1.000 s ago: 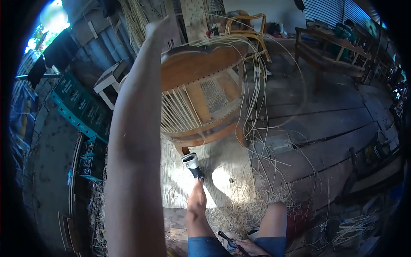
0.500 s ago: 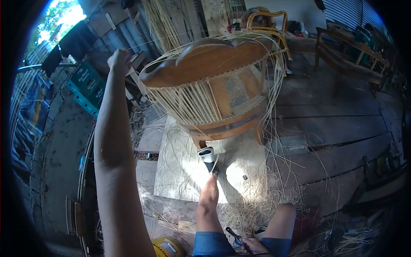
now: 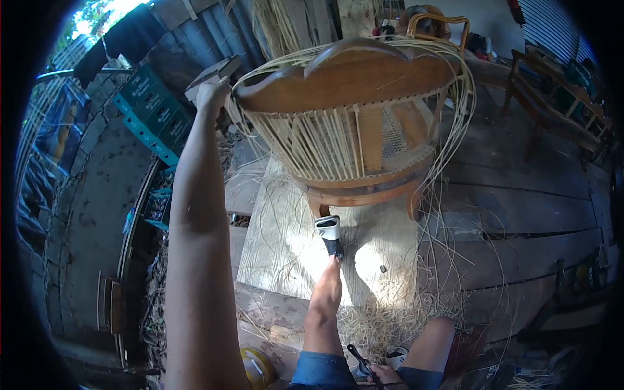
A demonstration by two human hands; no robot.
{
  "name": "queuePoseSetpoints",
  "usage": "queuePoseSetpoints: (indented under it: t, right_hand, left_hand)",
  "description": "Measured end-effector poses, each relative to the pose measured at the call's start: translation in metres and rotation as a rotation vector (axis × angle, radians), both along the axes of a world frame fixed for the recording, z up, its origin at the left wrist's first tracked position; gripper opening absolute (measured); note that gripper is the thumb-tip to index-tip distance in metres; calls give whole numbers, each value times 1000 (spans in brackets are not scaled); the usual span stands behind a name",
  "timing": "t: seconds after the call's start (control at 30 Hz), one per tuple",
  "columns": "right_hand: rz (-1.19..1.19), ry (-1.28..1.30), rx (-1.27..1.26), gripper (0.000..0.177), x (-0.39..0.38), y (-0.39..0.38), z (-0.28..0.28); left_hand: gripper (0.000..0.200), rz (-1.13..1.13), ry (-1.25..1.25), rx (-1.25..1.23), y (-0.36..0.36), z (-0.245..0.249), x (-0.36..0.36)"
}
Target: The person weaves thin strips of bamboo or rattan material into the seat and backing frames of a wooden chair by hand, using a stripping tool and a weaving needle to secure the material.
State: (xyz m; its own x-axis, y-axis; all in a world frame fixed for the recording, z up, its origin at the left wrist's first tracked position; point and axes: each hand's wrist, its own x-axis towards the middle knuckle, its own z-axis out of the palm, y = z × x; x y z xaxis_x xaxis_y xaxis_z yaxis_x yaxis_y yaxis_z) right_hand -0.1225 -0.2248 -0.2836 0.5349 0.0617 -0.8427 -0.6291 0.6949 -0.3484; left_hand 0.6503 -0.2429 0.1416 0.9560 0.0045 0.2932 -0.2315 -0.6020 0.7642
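Note:
A wooden chair (image 3: 383,75) with a scalloped top rail stands before me, its back facing me. Pale cane strands (image 3: 312,143) run side by side from the top rail to the lower rail, and long loose ones loop over the top and down the right side. Far out at the chair's upper left corner is my left hand (image 3: 214,94), fingers curled in; what they hold is too small to make out. Low by my right thigh, my right hand (image 3: 387,375) is closed around a black-handled tool (image 3: 358,358). My shoe (image 3: 329,227) rests near the chair's front leg.
Green crates (image 3: 153,114) are stacked at the left. Cane scraps (image 3: 383,318) cover the floor by a plywood sheet (image 3: 273,260). A yellow bucket (image 3: 257,369) sits beside my leg. Other chair frames (image 3: 552,97) stand at the back right.
My left hand has come from farther out at the left to the chair's upper left corner. The view has shifted slightly. The right hand keeps the tool in the same place.

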Motion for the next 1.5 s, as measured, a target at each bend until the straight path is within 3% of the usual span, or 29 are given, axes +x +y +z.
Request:
queuePoseSetpoints:
  t: [0.03,0.07,0.1,0.13,0.17,0.23,0.27,0.3,0.33,0.37,0.4,0.43,0.47,0.5,0.6,0.67,0.7,0.77,0.8,0.87,0.93,1.0,1.1,1.17,1.23,1.3,1.37,1.47,1.5]
  right_hand:
    - [21,-1,-13,24,6,-6,13]
    - [37,2,-26,23,11,-10,29]
    - [38,-75,-251,36,26,-17,65]
    - [-90,30,-111,40,29,-22,73]
    - [-52,-82,-230,41,44,-34,98]
    - [-230,-204,30,44,47,-47,87]
    - [-259,-284,35,45,49,-57,92]
    - [-395,-455,218,37,55,-62,93]
    - [-445,-555,294,36,67,-67,107]
    - [-477,-460,404,35,73,-71,115]
    - [-471,-530,372,31,79,-72,116]
    - [-435,-472,349,31,86,-74,120]
    - [-404,-408,331,31,87,-71,127]
    - [-380,-387,342,31,83,-69,131]
    - [-56,-217,-126,35,66,-82,141]
    - [-31,-120,-300,38,41,-93,152]
    - [-58,-81,-331,38,32,-102,154]
    - [-213,9,-322,37,25,-114,159]
    - [-195,36,-319,37,17,-117,154]
    - [-326,82,-330,35,8,-123,135]
    - [-315,127,-303,33,9,-115,125]
    - [-321,94,-301,33,19,-97,116]
    - [-303,125,-233,34,38,-75,106]
    - [-267,138,-162,36,44,-68,103]
    - [-203,117,-144,36,47,-64,102]
    - [-153,49,-133,37,53,-59,102]
    - [-144,71,-156,37,56,-54,109]
    - [-192,107,-167,37,55,-55,111]
    - [-191,95,-164,37,52,-55,109]
  left_hand:
    - [38,51,-120,-103,12,-8,-24]
    - [35,-63,-124,-351,22,-17,-50]
    - [33,-181,-122,-597,31,-28,-80]
    - [33,-313,-90,-730,40,-41,-127]
    - [34,-429,-27,-863,50,-64,-182]
    - [27,-699,358,-1025,65,-148,-294]
    - [28,-604,533,-737,69,-200,-356]
    - [33,-850,556,-487,77,-257,-412]
    - [40,-903,877,-583,69,-263,-462]
    - [47,-891,1200,-642,61,-268,-513]
    - [42,-855,1327,-699,57,-275,-543]
    - [38,-895,1274,-751,57,-332,-570]
    - [36,-901,886,-669,54,-329,-581]
    - [34,-874,786,-472,56,-327,-581]
    - [32,-821,407,-88,54,-354,-553]
    - [30,-595,462,-57,55,-377,-502]
    - [28,-523,312,-6,63,-377,-472]
    - [23,-366,276,-107,81,-370,-424]
    - [20,-277,393,-265,88,-376,-409]
    - [20,-142,479,-325,130,-465,-364]
    - [29,-85,609,-46,186,-528,-360]
    - [38,-352,735,382,246,-634,-385]
    - [47,-402,1057,674,270,-677,-452]
    - [50,-363,1151,694,265,-680,-493]
    - [40,-87,614,682,254,-660,-524]
    - [29,-123,1025,708,251,-639,-513]
    - [19,-142,809,722,261,-627,-509]
    - [21,-196,706,606,277,-570,-497]
    - [24,-198,615,668,282,-547,-496]
